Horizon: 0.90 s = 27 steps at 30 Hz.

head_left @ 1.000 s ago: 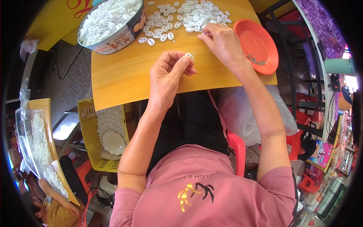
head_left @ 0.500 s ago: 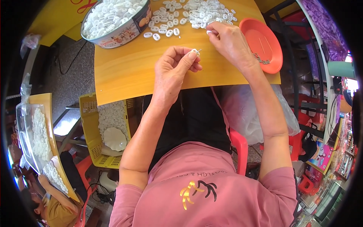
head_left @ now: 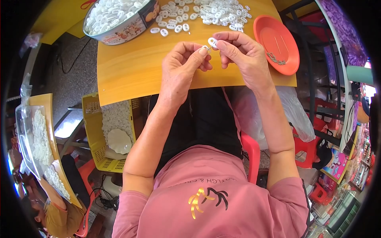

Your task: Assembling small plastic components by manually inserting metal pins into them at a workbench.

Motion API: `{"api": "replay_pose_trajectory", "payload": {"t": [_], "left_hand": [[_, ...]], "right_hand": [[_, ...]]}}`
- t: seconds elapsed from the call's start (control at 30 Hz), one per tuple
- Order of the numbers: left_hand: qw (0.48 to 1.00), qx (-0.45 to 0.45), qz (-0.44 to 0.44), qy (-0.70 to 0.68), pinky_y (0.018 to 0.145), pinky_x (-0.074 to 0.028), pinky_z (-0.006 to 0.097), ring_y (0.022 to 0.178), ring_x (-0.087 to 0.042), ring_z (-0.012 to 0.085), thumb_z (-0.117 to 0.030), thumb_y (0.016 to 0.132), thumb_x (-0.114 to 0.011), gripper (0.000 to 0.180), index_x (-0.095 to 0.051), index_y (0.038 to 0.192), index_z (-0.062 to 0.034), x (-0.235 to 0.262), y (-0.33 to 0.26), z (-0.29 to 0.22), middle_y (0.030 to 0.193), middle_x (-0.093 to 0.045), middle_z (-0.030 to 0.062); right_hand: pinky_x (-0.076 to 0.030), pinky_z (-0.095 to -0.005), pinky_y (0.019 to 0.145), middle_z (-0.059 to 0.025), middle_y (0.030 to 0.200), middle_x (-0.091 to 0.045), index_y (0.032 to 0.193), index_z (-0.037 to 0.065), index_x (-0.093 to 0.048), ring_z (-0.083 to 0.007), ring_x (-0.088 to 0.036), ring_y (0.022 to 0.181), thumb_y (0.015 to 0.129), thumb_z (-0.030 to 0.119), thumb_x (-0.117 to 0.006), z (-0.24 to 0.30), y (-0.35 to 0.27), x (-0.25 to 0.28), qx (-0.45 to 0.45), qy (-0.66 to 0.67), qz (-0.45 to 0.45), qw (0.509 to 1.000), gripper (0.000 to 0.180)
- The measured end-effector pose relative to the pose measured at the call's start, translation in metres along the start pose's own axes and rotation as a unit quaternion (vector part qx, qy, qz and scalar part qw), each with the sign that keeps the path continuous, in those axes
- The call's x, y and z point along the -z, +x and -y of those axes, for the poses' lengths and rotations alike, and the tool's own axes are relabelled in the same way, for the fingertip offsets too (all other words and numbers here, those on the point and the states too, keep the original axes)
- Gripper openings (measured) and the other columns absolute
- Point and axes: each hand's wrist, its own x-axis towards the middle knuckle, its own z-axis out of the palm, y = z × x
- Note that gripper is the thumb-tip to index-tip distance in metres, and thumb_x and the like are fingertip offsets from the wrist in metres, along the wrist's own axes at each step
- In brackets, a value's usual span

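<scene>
Right hand (head_left: pixel 241 55) pinches one white oval ring (head_left: pixel 212 41) above the wooden table (head_left: pixel 139 71); left hand (head_left: pixel 183 63) closes fingertips on a tiny piece (too small to identify). One orange plate (head_left: pixel 276 37), one tin (head_left: pixel 119 18).

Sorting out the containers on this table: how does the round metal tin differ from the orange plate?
The round metal tin is deep-walled and heaped with white pieces; the orange plate is shallow and nearly bare, holding only a few small metal bits. The tin sits at the table's far left, the plate at its right edge, beside the right hand. Both are round and rest on the yellow table.
</scene>
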Motion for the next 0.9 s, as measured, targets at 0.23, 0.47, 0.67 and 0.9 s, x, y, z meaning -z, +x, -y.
{"api": "replay_pose_trajectory", "payload": {"t": [0.23, 0.47, 0.67, 0.9], "left_hand": [[1.000, -0.001, -0.009, -0.005, 0.067, -0.049, 0.025, 0.071, -0.062, 0.0132, -0.013, 0.092, -0.065, 0.017, -0.060, 0.097, 0.0020, -0.001, 0.000, 0.001, 0.084, -0.065, 0.0085], [1.000, 0.014, -0.017, -0.011, 0.068, -0.052, 0.026, 0.073, -0.064, 0.0144, -0.013, 0.092, -0.066, 0.018, -0.061, 0.098, 0.0041, -0.001, -0.001, 0.000, 0.086, -0.066, 0.0102], [1.000, -0.010, -0.023, 0.003, 0.069, -0.052, 0.026, 0.072, -0.064, 0.0143, -0.012, 0.092, -0.066, 0.018, -0.062, 0.098, 0.0051, -0.003, -0.002, 0.000, 0.083, -0.067, 0.0111], [0.999, -0.036, -0.015, 0.032, 0.074, -0.050, 0.025, 0.082, -0.062, 0.0110, -0.013, 0.092, -0.066, 0.018, -0.063, 0.101, 0.0031, -0.002, -0.006, 0.002, 0.094, -0.067, 0.0071]], "right_hand": [[-0.048, -0.0184, 0.058, -0.0005, 0.081, -0.066, 0.106, -0.001, -0.067, -0.0040, -0.057, 0.063, 0.092, 0.009, -0.065, -0.003, -0.004, -0.004, 0.048, -0.081, -0.030, 0.995, 0.017], [-0.050, -0.0202, 0.060, -0.0025, 0.082, -0.068, 0.104, -0.001, -0.067, -0.0054, -0.059, 0.066, 0.092, 0.008, -0.064, -0.009, -0.008, -0.015, 0.080, -0.127, -0.041, 0.988, 0.015], [-0.052, -0.0208, 0.063, -0.0044, 0.085, -0.069, 0.104, -0.002, -0.067, -0.0074, -0.062, 0.072, 0.093, 0.006, -0.063, -0.017, -0.011, -0.023, 0.111, -0.125, -0.072, 0.983, 0.014], [-0.051, -0.0219, 0.063, -0.0058, 0.089, -0.067, 0.113, -0.001, -0.062, -0.0073, -0.060, 0.069, 0.092, 0.008, -0.064, -0.013, -0.011, -0.018, 0.036, 0.060, -0.037, 0.997, 0.023]]}}
